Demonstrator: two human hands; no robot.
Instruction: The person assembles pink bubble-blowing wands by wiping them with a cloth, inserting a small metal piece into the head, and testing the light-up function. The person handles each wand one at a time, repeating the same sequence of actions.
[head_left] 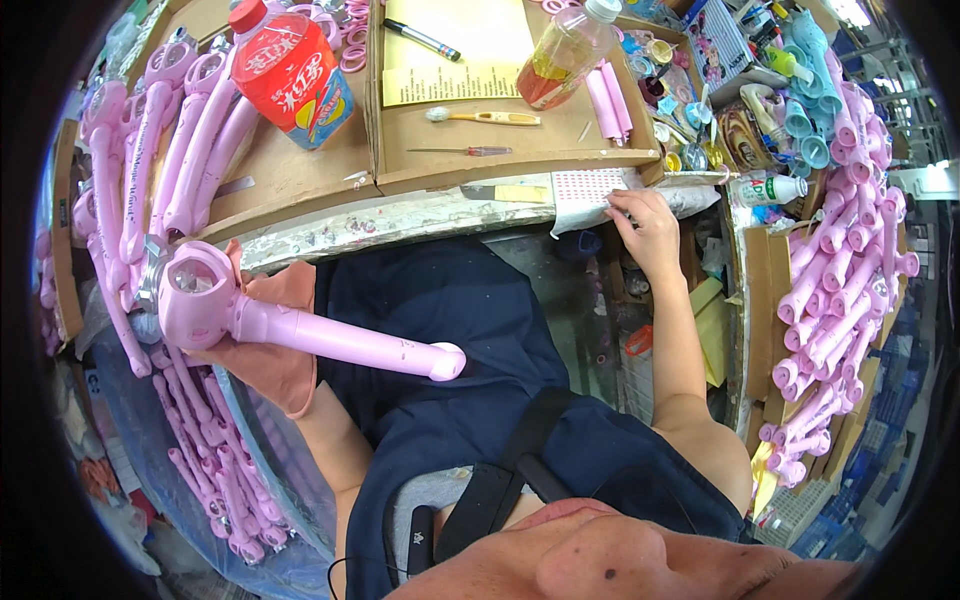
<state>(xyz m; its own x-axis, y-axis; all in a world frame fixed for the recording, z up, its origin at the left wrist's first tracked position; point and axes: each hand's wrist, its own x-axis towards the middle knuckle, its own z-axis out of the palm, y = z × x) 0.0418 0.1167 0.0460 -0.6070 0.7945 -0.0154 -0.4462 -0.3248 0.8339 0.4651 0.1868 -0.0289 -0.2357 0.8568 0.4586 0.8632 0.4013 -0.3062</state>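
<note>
Resting at the left hand (290,340), just off the table's (400,222) left front corner: one pink rod (340,335), round head to the left, shaft extended right above the lap. The left hand is covered by one orange cloth (285,375); its fingers are hidden, so how far they are closed cannot be told. The right hand (645,225) is placed at the table's front edge, right of centre, its fingers bent and fingertips set at the right edge of one red-dotted sheet (578,190); whether the sheet is pinched cannot be told.

Counted in the right tray (560,150): one yellow paper (480,35) and one pen (420,40) upon it; one toothbrush (485,117); one screwdriver (460,152) near the front edge; two pink tubes (605,105) near the right edge; one white-capped bottle (570,55), partly filled with reddish liquid.

In the left tray (290,180): one red-capped bottle (290,75) near the right edge; at least five more rods (145,150) are leaned along the left edge.

Other containers: a plastic bag (150,440) and a carton (765,290), both loaded with pink rods, overlapped and uncounted.
</note>
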